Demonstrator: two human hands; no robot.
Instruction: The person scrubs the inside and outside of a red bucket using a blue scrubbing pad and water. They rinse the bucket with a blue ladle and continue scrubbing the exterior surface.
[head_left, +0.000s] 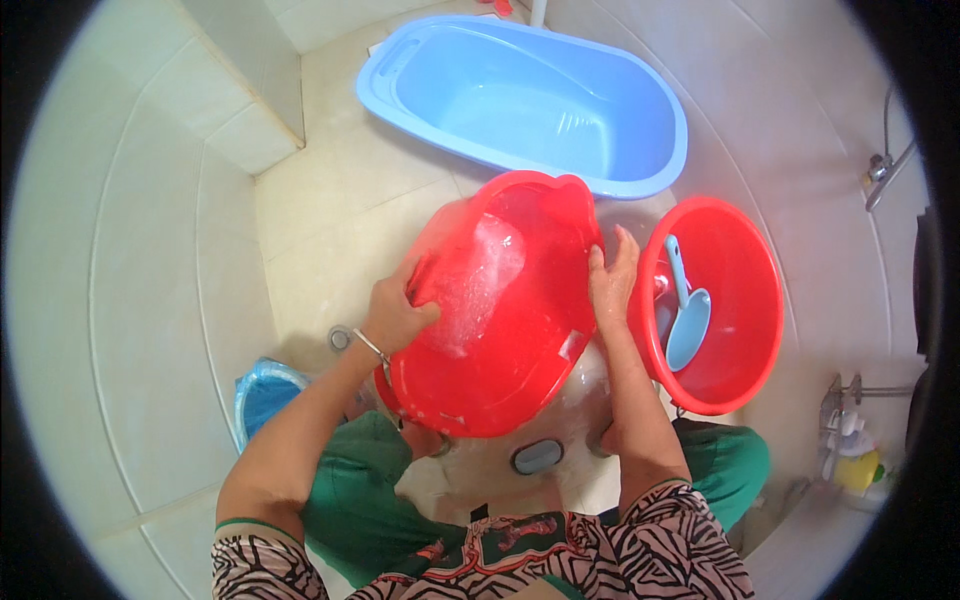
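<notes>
A red plastic basin (517, 300) is tilted in front of me, wet and with whitish suds on its surface. My left hand (401, 311) grips its left edge, the thumb lying over the near side. At the basin's right edge is my right hand (613, 285), its fingers spread and the thumb against the rim. A red plastic bucket (750, 315) stands to the right, with a light blue plastic dipper (690, 326) inside it. Beyond the red basin lies a large light blue plastic tub (510, 112).
A bin with a blue plastic liner (274, 397) stands at the left by the tiled wall (157, 262). A round floor drain (340, 337) is near my left forearm. A wire rack with bottles (851, 450) and a shower fitting (881, 169) are on the right.
</notes>
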